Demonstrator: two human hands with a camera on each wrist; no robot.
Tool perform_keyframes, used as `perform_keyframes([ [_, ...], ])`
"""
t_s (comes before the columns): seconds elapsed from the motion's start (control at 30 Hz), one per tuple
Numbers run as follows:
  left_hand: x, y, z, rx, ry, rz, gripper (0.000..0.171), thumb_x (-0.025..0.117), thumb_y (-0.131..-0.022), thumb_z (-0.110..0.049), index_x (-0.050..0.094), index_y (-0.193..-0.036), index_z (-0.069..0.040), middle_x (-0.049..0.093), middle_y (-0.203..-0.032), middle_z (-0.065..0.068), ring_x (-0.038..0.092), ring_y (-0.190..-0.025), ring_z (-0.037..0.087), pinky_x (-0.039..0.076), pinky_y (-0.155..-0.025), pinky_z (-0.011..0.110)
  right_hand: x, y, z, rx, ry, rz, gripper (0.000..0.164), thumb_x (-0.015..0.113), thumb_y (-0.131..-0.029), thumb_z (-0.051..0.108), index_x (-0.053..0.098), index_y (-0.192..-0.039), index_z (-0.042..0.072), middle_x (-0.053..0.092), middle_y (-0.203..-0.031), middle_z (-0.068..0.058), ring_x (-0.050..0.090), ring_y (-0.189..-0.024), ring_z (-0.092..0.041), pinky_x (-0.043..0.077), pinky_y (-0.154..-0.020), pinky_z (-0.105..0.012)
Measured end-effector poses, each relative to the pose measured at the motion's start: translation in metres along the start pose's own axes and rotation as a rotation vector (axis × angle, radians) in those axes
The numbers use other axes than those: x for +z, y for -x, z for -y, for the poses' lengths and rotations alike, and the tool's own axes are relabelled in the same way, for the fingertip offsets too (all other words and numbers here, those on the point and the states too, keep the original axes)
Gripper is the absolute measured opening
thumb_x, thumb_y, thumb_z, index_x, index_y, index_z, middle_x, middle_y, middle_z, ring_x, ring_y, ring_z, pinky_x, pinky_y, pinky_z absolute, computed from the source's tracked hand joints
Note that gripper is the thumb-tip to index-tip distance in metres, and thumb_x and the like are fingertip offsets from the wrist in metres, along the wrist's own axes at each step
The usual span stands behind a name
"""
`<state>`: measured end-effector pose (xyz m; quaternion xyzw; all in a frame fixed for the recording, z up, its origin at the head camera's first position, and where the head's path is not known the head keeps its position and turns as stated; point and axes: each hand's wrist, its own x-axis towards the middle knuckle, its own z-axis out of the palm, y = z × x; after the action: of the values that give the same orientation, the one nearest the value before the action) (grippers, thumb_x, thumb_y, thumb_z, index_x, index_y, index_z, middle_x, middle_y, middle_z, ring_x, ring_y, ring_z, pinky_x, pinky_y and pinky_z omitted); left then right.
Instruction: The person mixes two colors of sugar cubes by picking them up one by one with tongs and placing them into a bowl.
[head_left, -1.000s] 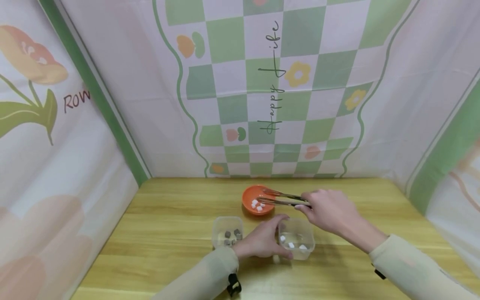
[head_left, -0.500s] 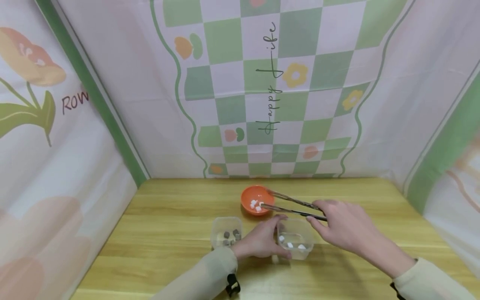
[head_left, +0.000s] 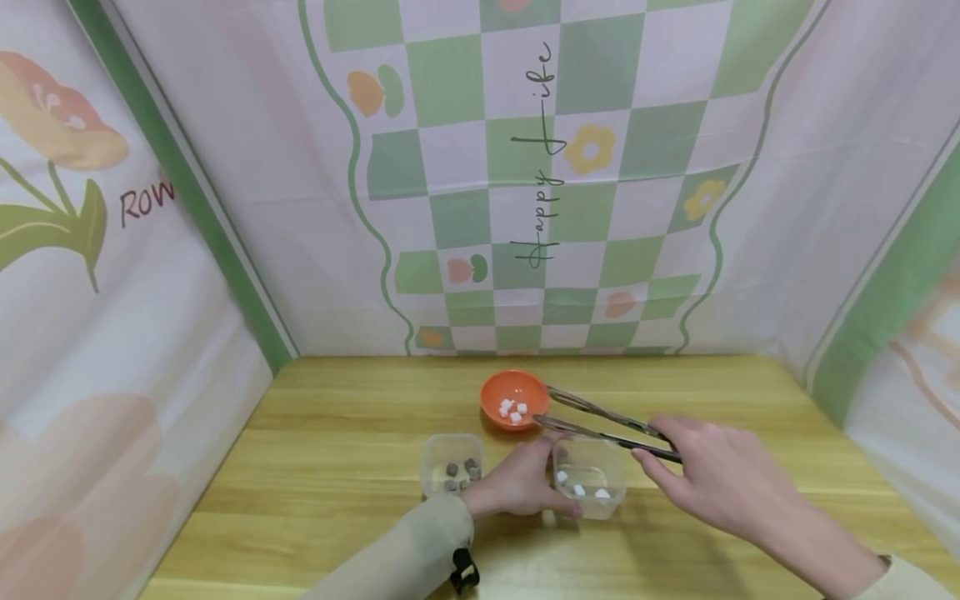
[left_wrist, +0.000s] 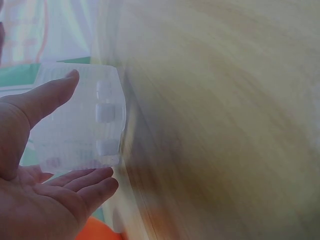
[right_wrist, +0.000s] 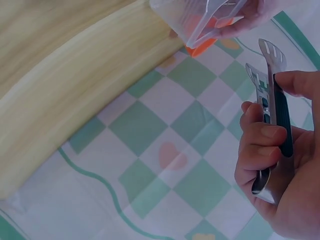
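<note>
Head view shows a wooden worktop (head_left: 315, 467), with an orange bowl (head_left: 517, 383) just in from the middle of its far edge and small white cubes (head_left: 522, 408) grouped inside the bowl. Nearer than the bowl stand two clear containers: the right container (head_left: 600, 508) has white pieces (head_left: 579, 491) on its floor, while the left container (head_left: 452, 446), closer to the worktop's left edge, has dark grey cubes (head_left: 452, 469), partly hidden by the left forearm. The left hand (head_left: 525, 482) holds the right container, thumb along its near side and fingers at its far side, spread around it. Above the worktop's right half, the right hand (head_left: 723, 467) grips metal tongs (head_left: 596, 408), their two arms apart and tips at the bowl's right rim; whether they touch it, I cannot tell. Right wrist view shows that thumb pressed to a dark grip, the other fingers curled round the opposite arm.
</note>
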<state>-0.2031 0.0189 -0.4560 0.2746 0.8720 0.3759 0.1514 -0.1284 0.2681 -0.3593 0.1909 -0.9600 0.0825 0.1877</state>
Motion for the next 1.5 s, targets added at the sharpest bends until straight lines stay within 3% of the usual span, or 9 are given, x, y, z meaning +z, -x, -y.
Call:
perform_keyframes([
  [0.23, 0.0, 0.001, -0.001, -0.02, 0.016, 0.005, 0.102, 0.099, -0.07, -0.034, 0.047, -0.156, -0.014, 0.058, -0.149, 0.004, 0.057, -0.131, 0.015, 0.047, -0.111, 0.035, -0.009, 0.013, -0.004, -0.007, 0.028, -0.03, 0.025, 0.082, -0.086, 0.034, 0.073, -0.098, 0.014, 0.065, -0.074, 0.01, 0.05, -0.055, -0.008, 0.044, -0.045, -0.037],
  [0.4, -0.003, 0.002, -0.004, -0.017, 0.036, -0.008, 0.113, 0.099, -0.071, -0.032, 0.036, -0.163, -0.015, 0.054, -0.154, 0.006, 0.054, -0.136, 0.019, 0.044, -0.115, 0.039, -0.016, 0.017, -0.011, -0.018, 0.063, -0.023, 0.023, 0.083, -0.086, 0.034, 0.073, -0.096, 0.015, 0.065, -0.072, 0.008, 0.057, -0.055, -0.015, 0.047, -0.044, -0.045],
  [0.53, -0.004, 0.002, -0.006, -0.016, 0.031, -0.008, 0.116, 0.099, -0.071, -0.033, 0.033, -0.165, -0.018, 0.058, -0.15, 0.004, 0.055, -0.133, 0.018, 0.045, -0.113, 0.04, -0.022, 0.018, -0.015, -0.017, 0.081, 0.025, 0.022, 0.083, -0.087, 0.035, 0.072, -0.094, 0.017, 0.063, -0.071, 0.01, 0.056, -0.055, -0.015, 0.046, -0.044, -0.045],
  [0.7, -0.004, 0.001, -0.006, 0.008, 0.018, -0.002, 0.11, 0.099, -0.071, -0.033, 0.038, -0.162, -0.022, 0.059, -0.147, 0.003, 0.057, -0.13, 0.016, 0.047, -0.111, 0.039, -0.025, 0.024, -0.014, -0.037, 0.092, 0.057, 0.021, 0.085, -0.086, 0.033, 0.067, -0.088, 0.022, 0.052, -0.069, 0.018, 0.045, -0.055, -0.005, 0.041, -0.045, -0.036],
  [0.83, -0.003, 0.0, -0.005, 0.019, 0.017, -0.001, 0.107, 0.1, -0.071, -0.032, 0.04, -0.16, -0.025, 0.06, -0.145, 0.001, 0.057, -0.128, 0.015, 0.048, -0.109, 0.038, -0.024, 0.025, -0.012, -0.043, 0.108, 0.091, 0.025, 0.085, -0.087, 0.033, 0.062, -0.082, 0.027, 0.046, -0.066, 0.02, 0.042, -0.054, -0.005, 0.038, -0.045, -0.036],
  [1.03, -0.001, 0.001, -0.003, 0.032, 0.006, 0.001, 0.105, 0.1, -0.071, -0.032, 0.043, -0.159, -0.021, 0.061, -0.143, 0.002, 0.058, -0.125, 0.014, 0.05, -0.107, 0.037, -0.022, 0.023, -0.008, -0.041, 0.109, 0.205, 0.034, 0.085, -0.088, 0.035, 0.055, -0.075, 0.029, 0.044, -0.064, 0.018, 0.041, -0.054, -0.007, 0.039, -0.045, -0.038],
  [1.2, -0.001, 0.002, -0.002, 0.025, 0.016, 0.01, 0.107, 0.099, -0.072, -0.033, 0.041, -0.16, -0.02, 0.06, -0.144, 0.002, 0.058, -0.126, 0.015, 0.05, -0.107, 0.038, -0.022, 0.017, -0.005, -0.072, 0.118, 0.301, 0.034, 0.083, -0.09, 0.038, 0.056, -0.074, 0.026, 0.044, -0.064, 0.015, 0.038, -0.053, -0.006, 0.038, -0.046, -0.033],
  [1.5, -0.001, 0.003, -0.001, 0.024, 0.019, 0.02, 0.106, 0.098, -0.074, -0.033, 0.039, -0.161, -0.02, 0.061, -0.144, 0.004, 0.059, -0.125, 0.015, 0.051, -0.105, 0.036, -0.021, -0.003, 0.002, -0.137, 0.135, 0.344, 0.035, 0.084, -0.088, 0.035, 0.055, -0.071, 0.023, 0.043, -0.065, 0.013, 0.038, -0.054, -0.007, 0.04, -0.047, -0.034],
])
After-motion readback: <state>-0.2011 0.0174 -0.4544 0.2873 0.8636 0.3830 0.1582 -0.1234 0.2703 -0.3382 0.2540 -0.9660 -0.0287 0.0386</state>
